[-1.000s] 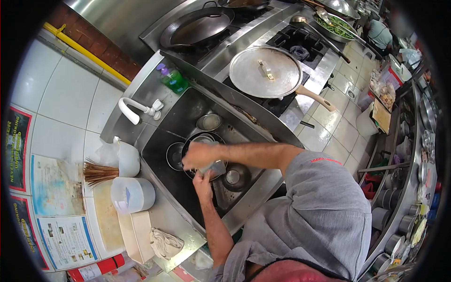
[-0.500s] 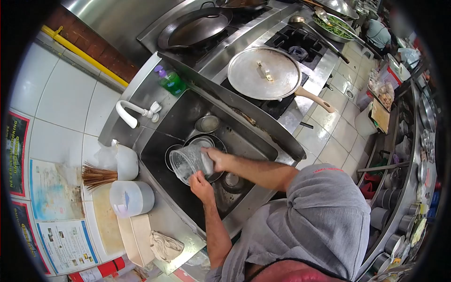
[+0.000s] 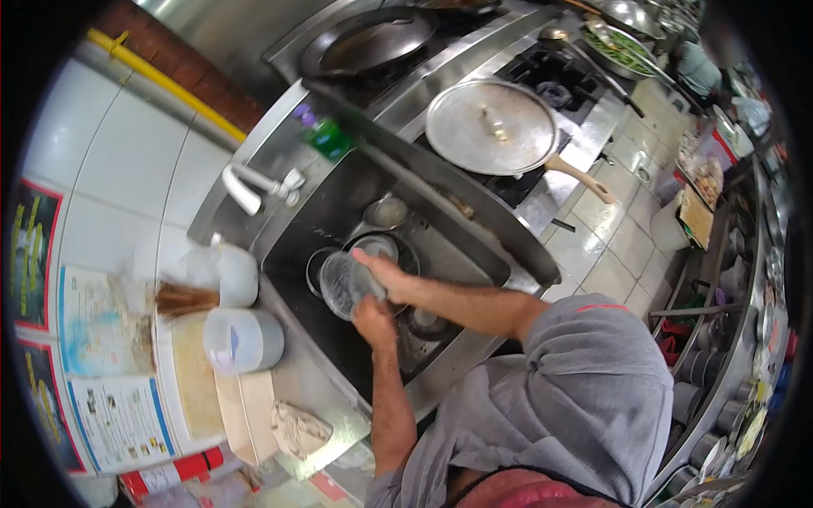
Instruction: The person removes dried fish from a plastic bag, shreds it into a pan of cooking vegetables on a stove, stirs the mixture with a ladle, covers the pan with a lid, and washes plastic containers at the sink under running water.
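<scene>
Over the steel sink (image 3: 292,220), both hands are on a clear round plastic container (image 3: 336,286) tilted on its side, its round end facing left. My right hand (image 3: 385,276) lies along the container's upper right side. Closed at its lower side is my left hand (image 3: 373,320), slightly blurred. Below them in the basin are a dark round pan with a bowl in it (image 3: 378,245), partly covered by the container and my right hand, a small metal bowl (image 3: 388,212) and a dark round pot (image 3: 427,322).
A white faucet (image 3: 244,188) and green soap bottle (image 3: 327,138) stand at the back left. Left are a translucent tub (image 3: 244,340), a brush (image 3: 185,299) and a cloth (image 3: 298,430). Beyond the sink, a lidded pan (image 3: 483,127) sits on the stove. A person (image 3: 698,69) is far off.
The container came into clear view between the hands, then turned and shifted slightly right. My right hand moved from the container's left to its right side. The whole view has shifted slightly.
</scene>
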`<state>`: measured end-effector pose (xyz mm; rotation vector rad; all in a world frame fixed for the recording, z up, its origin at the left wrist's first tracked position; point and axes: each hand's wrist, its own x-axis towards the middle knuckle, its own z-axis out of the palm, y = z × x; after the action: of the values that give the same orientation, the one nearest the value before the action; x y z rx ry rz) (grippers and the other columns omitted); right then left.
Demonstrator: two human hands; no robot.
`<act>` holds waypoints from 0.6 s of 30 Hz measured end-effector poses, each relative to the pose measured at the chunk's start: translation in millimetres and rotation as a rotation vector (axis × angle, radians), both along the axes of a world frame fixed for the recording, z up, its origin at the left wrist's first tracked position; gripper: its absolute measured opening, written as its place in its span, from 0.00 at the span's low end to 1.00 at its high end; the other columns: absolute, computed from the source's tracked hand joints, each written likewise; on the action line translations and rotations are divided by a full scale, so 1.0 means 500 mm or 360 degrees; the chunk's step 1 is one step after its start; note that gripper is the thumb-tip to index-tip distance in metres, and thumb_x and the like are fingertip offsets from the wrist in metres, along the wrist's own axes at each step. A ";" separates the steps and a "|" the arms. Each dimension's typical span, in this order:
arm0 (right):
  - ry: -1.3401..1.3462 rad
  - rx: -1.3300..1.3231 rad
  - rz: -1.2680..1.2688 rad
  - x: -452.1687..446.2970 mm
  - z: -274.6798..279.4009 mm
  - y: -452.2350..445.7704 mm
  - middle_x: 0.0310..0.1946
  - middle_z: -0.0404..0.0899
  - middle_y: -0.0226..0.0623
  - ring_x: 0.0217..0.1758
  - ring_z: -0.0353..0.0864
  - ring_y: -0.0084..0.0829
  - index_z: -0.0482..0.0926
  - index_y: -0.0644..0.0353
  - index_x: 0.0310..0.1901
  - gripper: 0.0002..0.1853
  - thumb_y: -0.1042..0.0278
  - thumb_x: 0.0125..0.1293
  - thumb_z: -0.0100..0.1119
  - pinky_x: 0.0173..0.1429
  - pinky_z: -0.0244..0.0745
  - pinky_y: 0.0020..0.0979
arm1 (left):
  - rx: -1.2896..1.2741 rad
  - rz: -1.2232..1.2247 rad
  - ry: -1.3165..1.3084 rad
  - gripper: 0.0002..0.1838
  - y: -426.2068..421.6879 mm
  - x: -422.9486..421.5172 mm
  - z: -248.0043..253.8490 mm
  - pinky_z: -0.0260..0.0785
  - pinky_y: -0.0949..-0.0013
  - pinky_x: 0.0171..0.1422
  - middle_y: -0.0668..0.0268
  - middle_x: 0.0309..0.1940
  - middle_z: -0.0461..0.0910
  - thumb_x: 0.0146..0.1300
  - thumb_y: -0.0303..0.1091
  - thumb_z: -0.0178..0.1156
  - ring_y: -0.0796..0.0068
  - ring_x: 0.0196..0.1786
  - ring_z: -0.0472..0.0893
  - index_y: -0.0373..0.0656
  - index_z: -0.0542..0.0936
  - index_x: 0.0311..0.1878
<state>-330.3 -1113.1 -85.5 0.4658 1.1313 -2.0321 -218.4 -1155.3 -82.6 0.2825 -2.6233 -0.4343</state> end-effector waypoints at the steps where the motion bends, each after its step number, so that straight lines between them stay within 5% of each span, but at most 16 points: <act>1: 0.0696 0.0699 0.0219 -0.007 0.038 0.030 0.64 0.56 0.58 0.66 0.58 0.45 0.54 0.69 0.65 0.52 0.43 0.46 0.67 0.69 0.54 0.36 | 0.0006 -0.0074 -0.0040 0.06 0.015 0.001 0.021 0.61 0.49 0.42 0.59 0.27 0.78 0.56 0.30 0.54 0.56 0.34 0.75 0.41 0.77 0.27; 2: 0.1112 0.1071 0.0413 -0.048 0.005 0.024 0.60 0.63 0.58 0.62 0.65 0.44 0.64 0.70 0.59 0.46 0.50 0.41 0.70 0.64 0.61 0.35 | 0.0020 -0.0133 -0.0084 0.05 0.028 0.008 0.051 0.60 0.49 0.47 0.63 0.28 0.78 0.55 0.31 0.54 0.60 0.35 0.75 0.43 0.77 0.26; 3: 0.1094 0.0883 0.0743 -0.092 0.055 0.060 0.51 0.74 0.54 0.52 0.75 0.41 0.75 0.69 0.48 0.35 0.57 0.37 0.70 0.54 0.71 0.35 | -0.0020 -0.0331 -0.0094 0.05 0.024 0.018 0.064 0.59 0.48 0.51 0.66 0.27 0.78 0.55 0.32 0.55 0.62 0.36 0.75 0.45 0.78 0.26; 4: 0.1189 0.0801 0.0971 -0.139 0.066 0.072 0.40 0.79 0.50 0.40 0.80 0.38 0.79 0.67 0.40 0.26 0.64 0.34 0.69 0.42 0.75 0.35 | -0.0056 -0.0530 -0.0107 0.06 0.018 0.028 0.075 0.57 0.47 0.55 0.69 0.27 0.78 0.56 0.33 0.55 0.65 0.36 0.75 0.47 0.78 0.26; 5: 0.1591 0.0938 0.1109 -0.161 0.090 0.088 0.34 0.80 0.48 0.36 0.80 0.36 0.78 0.67 0.41 0.27 0.69 0.31 0.67 0.38 0.76 0.34 | -0.0116 -0.0647 -0.0224 0.05 0.023 0.034 0.101 0.55 0.47 0.58 0.70 0.27 0.78 0.56 0.34 0.56 0.67 0.36 0.75 0.48 0.79 0.28; 9: 0.1488 0.0449 0.1610 -0.184 0.064 0.098 0.38 0.80 0.45 0.39 0.79 0.34 0.78 0.63 0.44 0.26 0.73 0.35 0.67 0.45 0.73 0.33 | -0.0072 -0.0867 -0.0525 0.03 -0.007 0.034 0.142 0.53 0.55 0.65 0.68 0.36 0.79 0.53 0.34 0.60 0.65 0.46 0.73 0.48 0.81 0.30; 11: 0.1566 0.0711 0.1155 -0.176 0.046 0.108 0.35 0.81 0.42 0.38 0.79 0.32 0.79 0.62 0.41 0.21 0.74 0.38 0.67 0.45 0.73 0.33 | 0.0216 -0.0358 0.0007 0.19 -0.025 0.031 0.138 0.50 0.52 0.68 0.62 0.53 0.71 0.54 0.39 0.62 0.65 0.60 0.65 0.48 0.77 0.50; 12: 0.1576 0.0702 0.1178 -0.172 0.012 0.106 0.35 0.81 0.42 0.38 0.79 0.32 0.79 0.62 0.41 0.21 0.74 0.38 0.67 0.45 0.73 0.33 | 0.0216 -0.0333 0.0011 0.19 -0.027 0.032 0.118 0.50 0.52 0.68 0.62 0.53 0.71 0.54 0.39 0.62 0.65 0.60 0.65 0.48 0.77 0.50; 15: 0.1688 0.1210 0.0846 -0.121 -0.029 0.089 0.32 0.81 0.43 0.38 0.80 0.32 0.78 0.63 0.38 0.17 0.73 0.43 0.67 0.46 0.71 0.33 | 0.1995 -0.0200 0.0396 0.49 -0.023 0.017 0.017 0.45 0.57 0.71 0.57 0.66 0.52 0.56 0.48 0.64 0.60 0.69 0.50 0.45 0.42 0.71; 18: 0.1802 0.1093 0.0851 -0.096 -0.005 0.085 0.38 0.79 0.48 0.47 0.78 0.45 0.75 0.65 0.42 0.24 0.60 0.46 0.69 0.50 0.71 0.38 | 0.2288 0.0354 0.0650 0.45 -0.005 0.003 0.001 0.50 0.51 0.67 0.60 0.66 0.52 0.57 0.44 0.62 0.61 0.67 0.54 0.48 0.46 0.71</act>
<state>-378.2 -1070.6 -88.0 -0.7439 2.3133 -1.3009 -217.1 -1158.0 -82.0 0.7801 -1.4330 -1.9516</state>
